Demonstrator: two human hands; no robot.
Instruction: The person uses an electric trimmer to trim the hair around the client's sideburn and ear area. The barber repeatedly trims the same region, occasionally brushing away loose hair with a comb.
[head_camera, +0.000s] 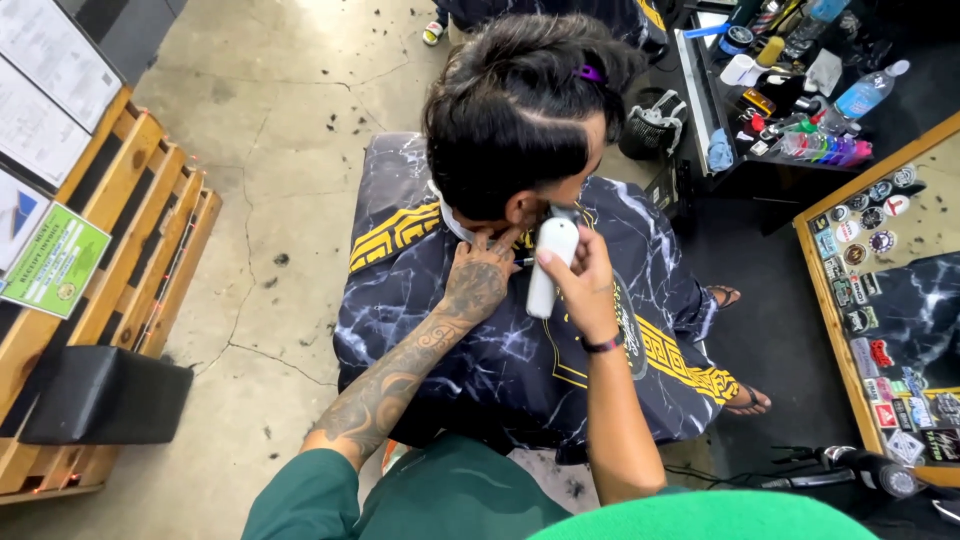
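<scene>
A seated person with dark hair (505, 110), clipped up on top with a purple clip (590, 73), wears a dark marbled cape with gold trim (500, 340). My right hand (580, 280) grips a white hair clipper (548, 262), its head up against the hairline by the person's ear. My tattooed left hand (478, 272) rests on the person's neck just left of the clipper, fingers pressing the skin near the white neck strip (452, 220).
A wooden pallet bench (130, 260) with a black cushion (100, 395) stands at left. A dark counter (800, 90) with bottles and tools is at upper right, a wood-framed mirror (880, 290) below it. Hair clippings dot the concrete floor (270, 200).
</scene>
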